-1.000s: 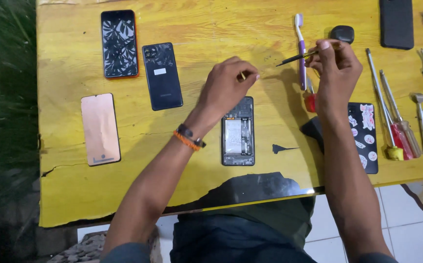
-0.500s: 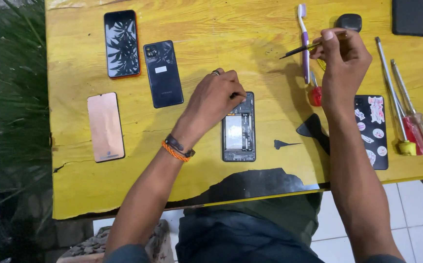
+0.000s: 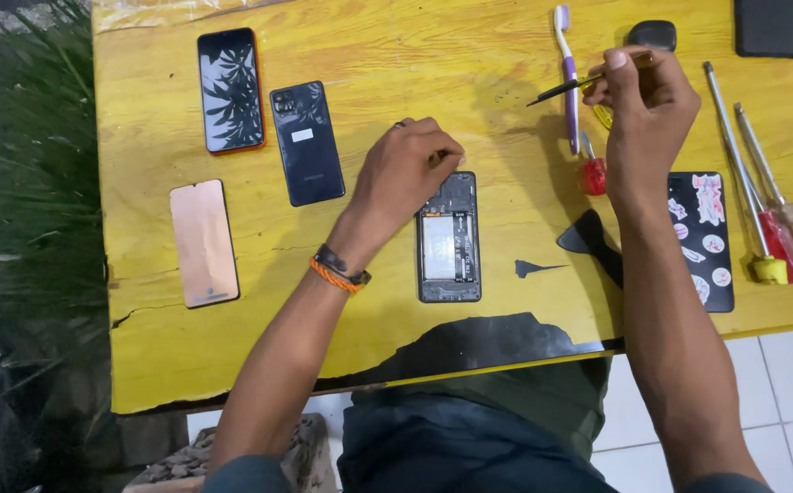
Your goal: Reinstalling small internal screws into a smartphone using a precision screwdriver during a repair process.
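Observation:
An opened phone (image 3: 449, 239) with its back off lies in the middle of the yellow table (image 3: 369, 82). My left hand (image 3: 407, 173) rests curled at its top left corner, fingertips touching the phone's upper edge. My right hand (image 3: 645, 105) is up and to the right of the phone, pinching a thin dark tool with a yellow handle (image 3: 583, 84), tip pointing left above the table. A purple and white toothbrush (image 3: 567, 64) lies just under that tool.
A black back cover (image 3: 307, 141), a phone with a leaf-pattern screen (image 3: 230, 89) and a copper-coloured panel (image 3: 204, 242) lie at left. Screwdrivers (image 3: 766, 210), a stickered black case (image 3: 702, 239), a small red screwdriver (image 3: 592, 171) and dark picks (image 3: 588, 239) lie at right.
My left hand has come down from mid-air onto the top edge of the opened phone. My right hand has stayed raised with the thin tool.

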